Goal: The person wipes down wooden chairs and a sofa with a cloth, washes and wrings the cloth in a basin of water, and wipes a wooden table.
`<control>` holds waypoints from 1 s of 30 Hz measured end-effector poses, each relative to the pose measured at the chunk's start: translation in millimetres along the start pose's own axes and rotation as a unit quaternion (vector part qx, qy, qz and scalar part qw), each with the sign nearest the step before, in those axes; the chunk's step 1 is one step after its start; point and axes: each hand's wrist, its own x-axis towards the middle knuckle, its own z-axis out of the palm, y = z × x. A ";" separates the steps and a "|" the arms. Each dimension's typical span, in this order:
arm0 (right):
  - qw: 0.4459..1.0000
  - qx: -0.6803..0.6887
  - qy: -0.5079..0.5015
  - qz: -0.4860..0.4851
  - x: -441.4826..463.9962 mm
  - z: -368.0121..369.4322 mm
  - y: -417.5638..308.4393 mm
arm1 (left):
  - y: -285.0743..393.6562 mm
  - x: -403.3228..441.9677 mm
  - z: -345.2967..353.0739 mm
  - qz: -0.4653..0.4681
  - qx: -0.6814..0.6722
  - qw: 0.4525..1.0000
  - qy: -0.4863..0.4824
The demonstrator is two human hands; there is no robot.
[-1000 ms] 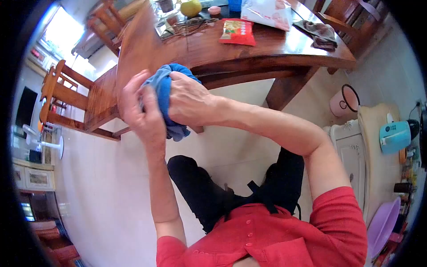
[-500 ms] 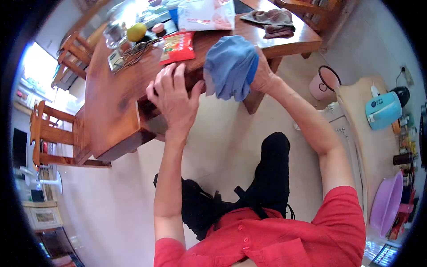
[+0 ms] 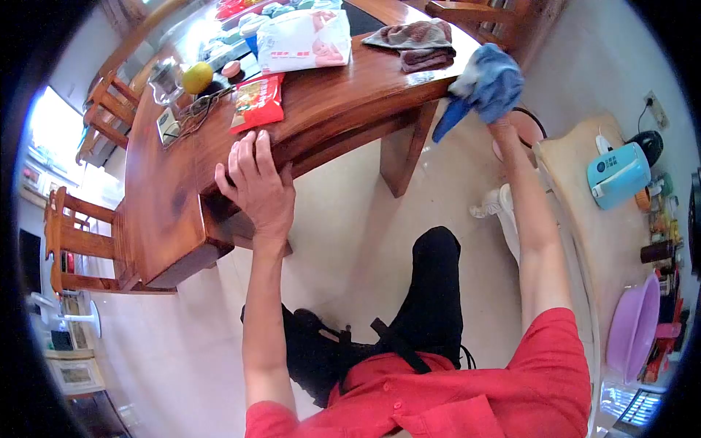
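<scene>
My left hand [image 3: 259, 186] rests at the near edge of the wooden table [image 3: 171, 186], palm down with its fingers stretched out and nothing held. Just beyond its fingertips lies a red snack packet [image 3: 258, 104]. Off the table's right corner, my right hand [image 3: 500, 130] grips a crumpled blue cloth cap [image 3: 495, 82]. A darker blue flap like a brim [image 3: 453, 118] sticks out to its lower left. The cap hides most of my right fingers. A folded brown and grey cloth [image 3: 420, 45] lies on the table left of the cap.
A white wipes pack [image 3: 305, 41], a yellow fruit [image 3: 197, 77] and a glass jug [image 3: 166, 79] stand farther back on the table. At right are a pink bin [image 3: 527, 125], a counter with a turquoise appliance [image 3: 618, 175] and a purple basin [image 3: 634, 328]. A wooden chair [image 3: 84, 241] is at left.
My right hand has carried the cap rightward, from in front of the table to beyond its right corner. My left hand stays at the table edge while the view has shifted slightly.
</scene>
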 end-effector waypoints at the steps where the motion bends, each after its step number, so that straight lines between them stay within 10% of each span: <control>1: 1.000 -0.013 0.004 -0.028 14.1 -12.8 -5.7 | 0.6 -0.8 -0.6 -0.004 0.003 1.000 0.001; 4: 0.988 -0.051 0.108 -0.093 25.3 -26.4 20.6 | 1.9 -0.3 0.4 -0.014 -0.006 1.000 -0.005; 9: 0.900 0.139 -0.069 0.407 37.5 -58.4 86.4 | 2.3 -0.5 6.0 -0.043 -0.013 0.999 0.008; 16: 0.917 -0.118 -0.085 0.372 -2.5 -22.4 66.6 | -6.9 -5.5 16.3 0.000 -0.003 0.999 0.052; 30: 0.867 -0.131 -0.043 0.478 -45.6 -36.4 -38.8 | -8.6 11.5 -22.2 -0.049 -0.089 0.986 -0.135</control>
